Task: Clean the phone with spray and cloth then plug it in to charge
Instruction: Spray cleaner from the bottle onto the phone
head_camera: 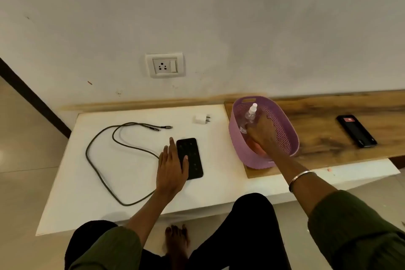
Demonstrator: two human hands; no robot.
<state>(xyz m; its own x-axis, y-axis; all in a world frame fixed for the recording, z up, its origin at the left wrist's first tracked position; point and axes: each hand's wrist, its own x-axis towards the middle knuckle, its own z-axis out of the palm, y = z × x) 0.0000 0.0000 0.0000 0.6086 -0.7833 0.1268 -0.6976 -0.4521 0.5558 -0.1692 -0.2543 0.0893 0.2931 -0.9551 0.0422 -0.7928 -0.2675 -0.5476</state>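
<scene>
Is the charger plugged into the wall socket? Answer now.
No. The charger lies loose on the white table, and the wall socket has nothing in it.

A second dark phone lies flat on the wooden shelf, well apart from the purple basket standing at the shelf's left end. The white table sits beside it. A bare foot rests on the tiled floor.

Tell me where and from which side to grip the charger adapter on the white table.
Grip the white charger adapter across its body, pinching the near and far faces from above. It lies flat with its prongs pointing right toward the purple basket, so keep fingers off that end. The left hand rests on the phone and seems nearer.
</scene>
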